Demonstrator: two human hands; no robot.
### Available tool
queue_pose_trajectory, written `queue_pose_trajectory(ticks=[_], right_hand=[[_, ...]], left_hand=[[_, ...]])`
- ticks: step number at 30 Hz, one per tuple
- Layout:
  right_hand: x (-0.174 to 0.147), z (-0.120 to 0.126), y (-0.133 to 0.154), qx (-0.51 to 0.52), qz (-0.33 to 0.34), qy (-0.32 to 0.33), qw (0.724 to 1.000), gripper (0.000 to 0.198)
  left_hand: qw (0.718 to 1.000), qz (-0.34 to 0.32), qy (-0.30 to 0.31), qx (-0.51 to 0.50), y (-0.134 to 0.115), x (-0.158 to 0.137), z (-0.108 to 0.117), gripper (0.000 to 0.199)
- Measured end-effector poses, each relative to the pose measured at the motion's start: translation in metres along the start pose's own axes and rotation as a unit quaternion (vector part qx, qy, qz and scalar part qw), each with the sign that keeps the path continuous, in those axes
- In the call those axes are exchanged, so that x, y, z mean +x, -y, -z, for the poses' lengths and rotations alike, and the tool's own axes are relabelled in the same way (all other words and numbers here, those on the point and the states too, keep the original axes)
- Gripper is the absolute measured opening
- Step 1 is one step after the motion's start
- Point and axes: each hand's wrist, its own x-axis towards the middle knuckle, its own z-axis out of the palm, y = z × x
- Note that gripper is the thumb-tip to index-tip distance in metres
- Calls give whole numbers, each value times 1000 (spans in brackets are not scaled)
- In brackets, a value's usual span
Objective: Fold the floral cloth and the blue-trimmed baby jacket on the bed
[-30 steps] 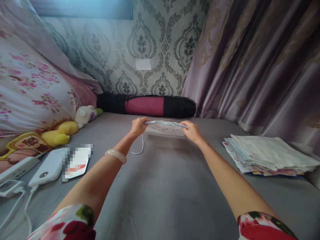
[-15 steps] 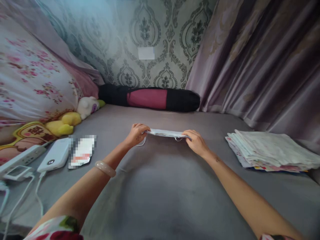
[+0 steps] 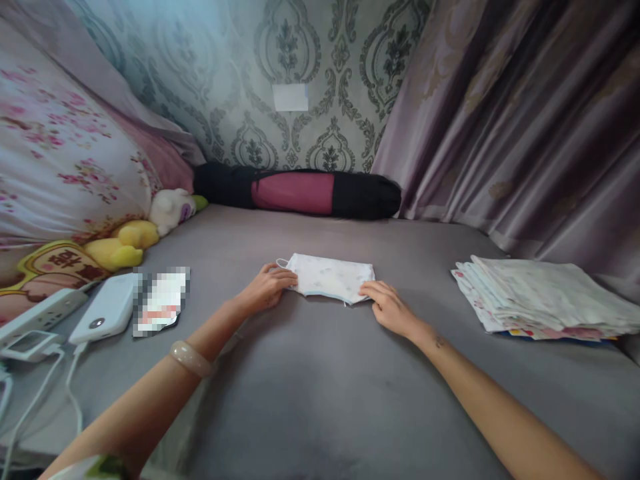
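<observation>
A folded white cloth with a faint print, a pale blue edge and thin white string loops lies on the grey bed sheet. My left hand grips its left edge, fingers closed over the corner; a string loop sticks out just above them. At the right front corner my right hand pinches the cloth between thumb and fingers. The cloth is spread flat between both hands. The parts under my fingertips are hidden.
A stack of folded cloths lies at the right. On the left are a phone, a white power bank, a power strip with cables, and plush toys. A black and maroon roll bag lies along the wall.
The cloth, held edge-on above the bed before, has come down and now lies flat with its face showing. Both hands have lowered with it, the left one moving slightly outward.
</observation>
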Motion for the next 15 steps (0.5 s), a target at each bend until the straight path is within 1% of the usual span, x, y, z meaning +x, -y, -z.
queue_pose_trajectory(ticks=[2, 4, 6, 8, 10, 11, 13, 15], right_hand=[[2, 3, 2, 4, -24, 22, 999, 51], [11, 6, 6, 4, -63, 33, 997, 45], [26, 7, 13, -3, -110, 22, 994, 39], [45, 2, 22, -13, -144, -10, 989, 38], [63, -8, 32, -21, -147, -31, 988, 41], [71, -14, 36, -27, -145, -36, 988, 43], [83, -25, 44, -44, -149, -24, 987, 47], [90, -33, 50, -58, -162, 2, 985, 52]], left_hand=[[1000, 11, 8, 2, -2, 0, 2, 53], [999, 38, 7, 5, -9, 7, 5, 44], [997, 82, -6, 12, -19, 20, 6, 34], [991, 130, -33, 22, -31, 39, 3, 32], [985, 156, -58, 35, -44, 58, -3, 36], [985, 157, -62, 41, -49, 66, -8, 39], [984, 160, -57, 51, -58, 80, -18, 42], [984, 164, -42, 56, -61, 89, -28, 45]])
